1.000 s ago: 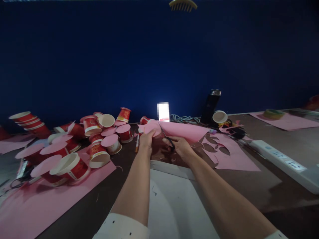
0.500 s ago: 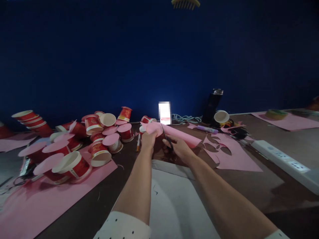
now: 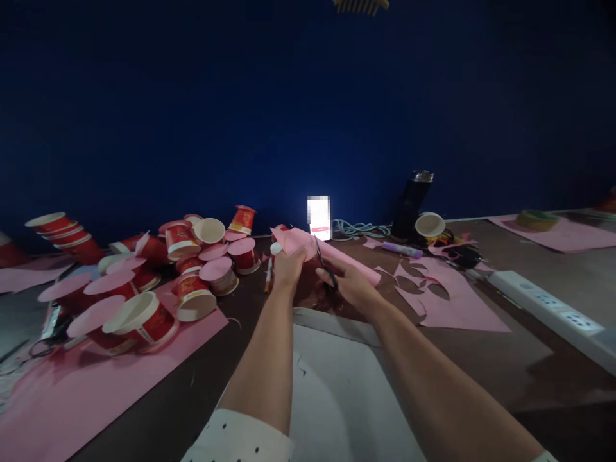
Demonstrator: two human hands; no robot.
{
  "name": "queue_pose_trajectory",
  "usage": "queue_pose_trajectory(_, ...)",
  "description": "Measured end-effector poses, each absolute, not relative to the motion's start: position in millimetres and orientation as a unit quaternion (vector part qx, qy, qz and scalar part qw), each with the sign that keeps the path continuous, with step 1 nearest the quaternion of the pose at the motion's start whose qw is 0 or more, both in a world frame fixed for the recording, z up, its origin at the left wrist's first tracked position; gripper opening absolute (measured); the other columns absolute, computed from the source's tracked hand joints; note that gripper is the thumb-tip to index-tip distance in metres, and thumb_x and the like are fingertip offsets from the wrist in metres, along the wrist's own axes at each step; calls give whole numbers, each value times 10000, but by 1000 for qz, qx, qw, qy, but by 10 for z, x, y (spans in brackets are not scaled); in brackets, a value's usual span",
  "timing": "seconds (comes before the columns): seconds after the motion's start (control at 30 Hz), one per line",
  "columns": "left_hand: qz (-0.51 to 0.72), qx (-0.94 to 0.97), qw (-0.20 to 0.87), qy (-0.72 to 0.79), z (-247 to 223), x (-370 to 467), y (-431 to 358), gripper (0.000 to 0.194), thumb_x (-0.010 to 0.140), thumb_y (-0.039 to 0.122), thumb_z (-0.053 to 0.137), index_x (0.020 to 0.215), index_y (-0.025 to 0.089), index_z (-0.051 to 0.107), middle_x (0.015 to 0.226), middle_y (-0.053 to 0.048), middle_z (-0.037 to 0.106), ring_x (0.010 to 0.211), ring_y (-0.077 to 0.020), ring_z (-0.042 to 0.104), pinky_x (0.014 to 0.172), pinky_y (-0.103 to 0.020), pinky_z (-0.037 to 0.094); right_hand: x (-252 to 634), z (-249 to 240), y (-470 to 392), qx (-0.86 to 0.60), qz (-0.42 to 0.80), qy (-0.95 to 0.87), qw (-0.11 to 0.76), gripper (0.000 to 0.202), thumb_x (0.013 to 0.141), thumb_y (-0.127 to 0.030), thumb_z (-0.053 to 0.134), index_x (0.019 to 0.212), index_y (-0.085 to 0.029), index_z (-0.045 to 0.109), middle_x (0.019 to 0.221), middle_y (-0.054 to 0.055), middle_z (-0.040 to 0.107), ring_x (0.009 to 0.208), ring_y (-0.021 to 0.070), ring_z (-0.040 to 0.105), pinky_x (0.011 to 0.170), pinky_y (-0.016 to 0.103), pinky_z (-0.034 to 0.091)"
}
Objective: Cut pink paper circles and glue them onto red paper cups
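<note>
My left hand [image 3: 289, 264] is closed on a sheet of pink paper [image 3: 353, 260], pinching it near its left end. The paper curls and trails off to the right behind my other hand. My right hand [image 3: 345, 281] grips a pair of dark scissors [image 3: 328, 271] by the handles. Their blades point up and away from me, against the pink paper close to my left fingers. Whether the blades are apart or together I cannot tell.
Red paper cups [image 3: 196, 296], several with pink discs, crowd the left. Cut pink paper [image 3: 462, 301], a purple glue stick [image 3: 402, 249], a black flask [image 3: 411, 204] and a white power strip [image 3: 543, 308] lie right. A lit phone [image 3: 319, 215] stands behind my hands.
The pink paper has turned slightly in my left hand, and its right end sits a little further left. The scissors stay against it. The view has shifted slightly.
</note>
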State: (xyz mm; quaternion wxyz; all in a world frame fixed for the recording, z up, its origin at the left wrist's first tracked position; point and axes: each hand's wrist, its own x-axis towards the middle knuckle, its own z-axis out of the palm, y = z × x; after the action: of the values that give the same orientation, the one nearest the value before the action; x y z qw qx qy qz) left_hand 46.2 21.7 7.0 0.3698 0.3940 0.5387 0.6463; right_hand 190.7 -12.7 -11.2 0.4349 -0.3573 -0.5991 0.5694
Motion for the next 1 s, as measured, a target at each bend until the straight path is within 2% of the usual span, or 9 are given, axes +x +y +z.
queue_pose_trajectory(0.13, 677, 353, 477, 435, -19, 445, 270, 295, 570, 275, 743, 807, 120, 660, 700, -48, 660, 595, -177, 618, 540, -270, 457, 1935, -58, -145, -370, 587, -574, 434, 471, 743, -443, 672, 1158, -227, 610, 719, 17, 639, 578, 143, 588, 501, 260, 473)
queue_pose_trajectory(0.33, 663, 325, 559, 377, 53, 434, 196, 401, 555, 261, 767, 901, 92, 657, 762, -80, 685, 575, -154, 612, 486, -233, 418, 1985, -4, -141, -379, 595, -556, 439, 463, 711, -462, 700, 1078, -183, 655, 702, 22, 636, 577, 126, 578, 477, 225, 446)
queue_pose_trajectory(0.47, 661, 306, 576, 372, 122, 434, 148, 370, 525, 211, 784, 850, 93, 651, 727, -68, 679, 562, -133, 592, 487, -222, 396, 2016, 23, -153, -378, 588, -568, 433, 399, 727, -445, 692, 1025, -180, 669, 709, 19, 635, 555, 98, 556, 443, 187, 397)
queue_pose_trajectory(0.7, 679, 318, 566, 342, 53, 408, 225, 239, 529, 184, 746, 710, 101, 612, 592, 7, 597, 478, -62, 486, 452, -187, 346, 2008, 54, -203, -376, 613, -560, 411, 383, 735, -469, 679, 947, -150, 669, 738, 41, 646, 563, 96, 560, 432, 178, 393)
queue_pose_trajectory(0.8, 694, 316, 553, 335, 58, 404, 231, 232, 519, 162, 732, 700, 116, 594, 587, 36, 573, 466, -40, 457, 447, -173, 327, 1999, 101, -237, -375, 631, -557, 387, 401, 740, -478, 674, 987, -162, 658, 776, 57, 668, 569, 101, 580, 405, 163, 369)
queue_pose_trajectory(0.93, 695, 328, 546, 335, 71, 403, 219, 211, 540, 190, 726, 660, 120, 568, 556, 53, 531, 453, -30, 427, 446, -172, 314, 2008, 140, -258, -366, 644, -543, 395, 427, 749, -469, 672, 1062, -181, 637, 775, 57, 674, 585, 111, 598, 464, 182, 430)
queue_pose_trajectory(1.0, 686, 339, 550, 336, 68, 400, 220, 208, 546, 203, 725, 649, 117, 565, 557, 48, 529, 454, -32, 427, 446, -176, 314, 2024, 137, -245, -380, 628, -551, 397, 438, 748, -475, 670, 1069, -178, 635, 770, 64, 673, 576, 109, 594, 415, 161, 374)
